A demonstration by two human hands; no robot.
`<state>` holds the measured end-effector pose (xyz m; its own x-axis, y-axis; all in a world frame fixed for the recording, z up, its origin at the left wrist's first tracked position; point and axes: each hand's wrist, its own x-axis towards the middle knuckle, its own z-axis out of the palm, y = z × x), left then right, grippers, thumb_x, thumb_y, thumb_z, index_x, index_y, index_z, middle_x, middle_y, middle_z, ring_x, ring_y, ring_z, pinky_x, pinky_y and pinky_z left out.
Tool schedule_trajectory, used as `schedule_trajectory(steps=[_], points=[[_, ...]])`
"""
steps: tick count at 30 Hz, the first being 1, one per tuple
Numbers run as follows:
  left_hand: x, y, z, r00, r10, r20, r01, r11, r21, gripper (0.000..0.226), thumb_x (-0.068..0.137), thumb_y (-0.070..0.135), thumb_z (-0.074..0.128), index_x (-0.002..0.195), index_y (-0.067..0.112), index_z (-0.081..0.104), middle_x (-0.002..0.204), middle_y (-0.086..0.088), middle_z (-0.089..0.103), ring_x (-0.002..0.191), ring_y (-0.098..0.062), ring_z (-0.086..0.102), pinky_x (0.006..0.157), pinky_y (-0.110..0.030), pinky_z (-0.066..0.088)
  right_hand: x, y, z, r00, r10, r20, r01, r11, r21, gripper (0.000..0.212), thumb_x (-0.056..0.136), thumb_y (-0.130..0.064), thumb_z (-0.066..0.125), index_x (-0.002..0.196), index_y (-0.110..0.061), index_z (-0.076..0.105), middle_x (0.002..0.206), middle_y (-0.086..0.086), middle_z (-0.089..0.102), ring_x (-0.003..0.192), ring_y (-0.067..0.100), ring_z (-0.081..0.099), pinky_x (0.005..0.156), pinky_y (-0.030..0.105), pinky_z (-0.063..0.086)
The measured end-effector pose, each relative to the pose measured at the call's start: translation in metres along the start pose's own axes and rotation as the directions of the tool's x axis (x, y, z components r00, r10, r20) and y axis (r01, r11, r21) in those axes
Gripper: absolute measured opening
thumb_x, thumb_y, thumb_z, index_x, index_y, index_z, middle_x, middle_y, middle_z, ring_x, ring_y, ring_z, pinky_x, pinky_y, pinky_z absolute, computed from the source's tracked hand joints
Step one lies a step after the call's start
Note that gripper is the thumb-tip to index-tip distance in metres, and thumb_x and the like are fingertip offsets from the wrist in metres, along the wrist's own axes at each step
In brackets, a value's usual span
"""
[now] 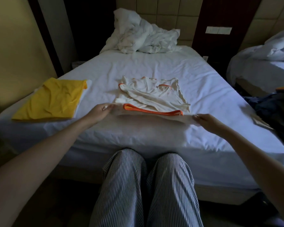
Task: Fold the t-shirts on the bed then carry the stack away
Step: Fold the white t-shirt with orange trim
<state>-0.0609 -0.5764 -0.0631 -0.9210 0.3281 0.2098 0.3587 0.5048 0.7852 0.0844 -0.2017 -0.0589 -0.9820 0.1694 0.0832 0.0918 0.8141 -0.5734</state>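
1. Far left, the folded yellow t-shirt (pixel 51 99) lay flat by the left edge of the bed (pixel 154 66), well apart from the hands. It looked like the start of the stack, so I'd have left it alone.
2. The left hand (pixel 99 111) had thumb and fingers pinched on the near edge of the cream t-shirt (pixel 151 95), just left of its orange neckband (pixel 152 111).
3. The cream shirt sat mid-bed. Its near edge was lifted a little, and the rest was bunched and creased on the sheet, with orange-trimmed sleeves flopped over the body. My guess: this was the spread-it-flat step before any fold. Doing it well meant even tension between the 2 pinches, a small lift and shake, then laying it down away from the body so the creases fell out.
4. The right hand (pixel 206 120) pinched the same edge, just right of the neckband. Both grips sat about level, which seemed right. A lopsided pull would probably skew the shirt.
5. Far right, a pile of dark clothes (pixel 269 105) sat off the bed's edge, so I'd have kept the shirt centred.
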Motion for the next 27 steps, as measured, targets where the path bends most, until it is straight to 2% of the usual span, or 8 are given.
schedule_trajectory(steps=[6, 9, 12, 15, 17, 20, 23, 27], points=[[-0.019, 0.020, -0.027, 0.994, 0.025, -0.102, -0.033, 0.997, -0.076, 0.027, 0.099, 0.030, 0.044, 0.091, 0.010, 0.061, 0.088, -0.010, 0.063, 0.086, -0.020, 0.058, 0.075, -0.032, 0.042, -0.021, -0.045, -0.019, 0.999, -0.019, -0.026, 0.028, 0.922, 0.385, 0.030, 0.100, -0.025, 0.041, 0.103, -0.005, 0.063, 0.080, 0.007, 0.063, 0.073, 0.015, 0.056, 0.064, 0.022, 0.045], [-0.036, 0.039, -0.041, 0.982, -0.039, 0.186, 0.077, 0.977, -0.201, 0.028, 0.091, 0.040, 0.052, 0.084, 0.015, 0.063, 0.079, -0.002, 0.067, 0.082, -0.017, 0.062, 0.072, -0.026, 0.048, -0.030, -0.057, -0.031, 0.993, -0.038, 0.116, -0.039, 0.804, 0.593, 0.047, 0.083, -0.046, 0.063, 0.100, -0.002, 0.063, 0.075, 0.006, 0.068, 0.067, 0.014, 0.064, 0.056, 0.019, 0.051], [-0.048, 0.050, -0.061, 0.790, -0.112, 0.602, 0.268, 0.947, -0.176, 0.043, 0.086, 0.041, 0.057, 0.112, 0.007, 0.063, 0.102, -0.007, 0.072, 0.096, -0.018, 0.067, 0.073, -0.022, 0.055, -0.037, -0.063, -0.043, 0.920, -0.128, 0.370, -0.146, 0.765, 0.627, 0.086, 0.037, -0.062, 0.086, 0.096, -0.003, 0.064, 0.079, 0.008, 0.072, 0.068, 0.015, 0.069, 0.056, 0.022, 0.053], [-0.042, 0.048, -0.075, 0.690, -0.076, 0.720, 0.279, 0.946, -0.168, 0.070, 0.072, 0.049, 0.073, 0.123, 0.004, 0.056, 0.118, -0.013, 0.065, 0.108, -0.024, 0.062, 0.087, -0.028, 0.053, -0.032, -0.074, -0.051, 0.879, -0.196, 0.434, -0.151, 0.750, 0.645, 0.075, 0.047, -0.054, 0.086, 0.097, -0.002, 0.065, 0.084, 0.009, 0.073, 0.074, 0.017, 0.070, 0.060, 0.023, 0.054], [-0.027, 0.042, -0.073, 0.790, -0.064, 0.610, 0.286, 0.918, -0.274, 0.063, 0.067, 0.048, 0.076, 0.115, 0.010, 0.061, 0.111, -0.008, 0.068, 0.104, -0.020, 0.064, 0.082, -0.024, 0.054, -0.014, -0.077, -0.052, 0.937, -0.112, 0.330, -0.123, 0.779, 0.615, 0.058, 0.069, -0.044, 0.074, 0.105, 0.001, 0.063, 0.087, 0.009, 0.072, 0.082, 0.019, 0.069, 0.067, 0.026, 0.056], [0.007, 0.033, -0.063, 0.946, -0.158, 0.284, 0.259, 0.894, -0.366, 0.018, 0.085, 0.035, 0.064, 0.091, 0.018, 0.063, 0.087, -0.004, 0.065, 0.082, -0.018, 0.062, 0.064, -0.018, 0.053, 0.029, -0.075, -0.048, 0.996, 0.083, 0.031, -0.088, 0.894, 0.439, 0.033, 0.093, -0.031, 0.054, 0.104, -0.001, 0.064, 0.086, 0.009, 0.065, 0.087, 0.026, 0.063, 0.074, 0.033, 0.050], [0.047, 0.023, -0.053, 0.959, -0.280, 0.034, 0.277, 0.913, -0.300, 0.013, 0.094, 0.026, 0.057, 0.082, 0.021, 0.060, 0.076, 0.000, 0.059, 0.069, -0.011, 0.057, 0.060, -0.019, 0.047, 0.074, -0.076, -0.043, 0.980, 0.169, -0.107, -0.119, 0.922, 0.367, 0.024, 0.095, -0.025, 0.053, 0.079, -0.010, 0.061, 0.072, 0.005, 0.054, 0.064, 0.016, 0.049, 0.055, 0.021, 0.040], [0.096, 0.012, -0.035, 0.970, -0.222, -0.098, 0.211, 0.971, -0.112, 0.023, 0.094, 0.023, 0.055, 0.074, 0.012, 0.053, 0.064, -0.001, 0.047, 0.053, -0.010, 0.045, 0.048, -0.019, 0.036, 0.132, -0.078, -0.026, 0.967, 0.203, -0.153, -0.161, 0.954, 0.252, 0.039, 0.093, -0.020, 0.052, 0.056, -0.013, 0.044, 0.056, 0.004, 0.039, 0.052, 0.015, 0.036, 0.049, 0.025, 0.029]])
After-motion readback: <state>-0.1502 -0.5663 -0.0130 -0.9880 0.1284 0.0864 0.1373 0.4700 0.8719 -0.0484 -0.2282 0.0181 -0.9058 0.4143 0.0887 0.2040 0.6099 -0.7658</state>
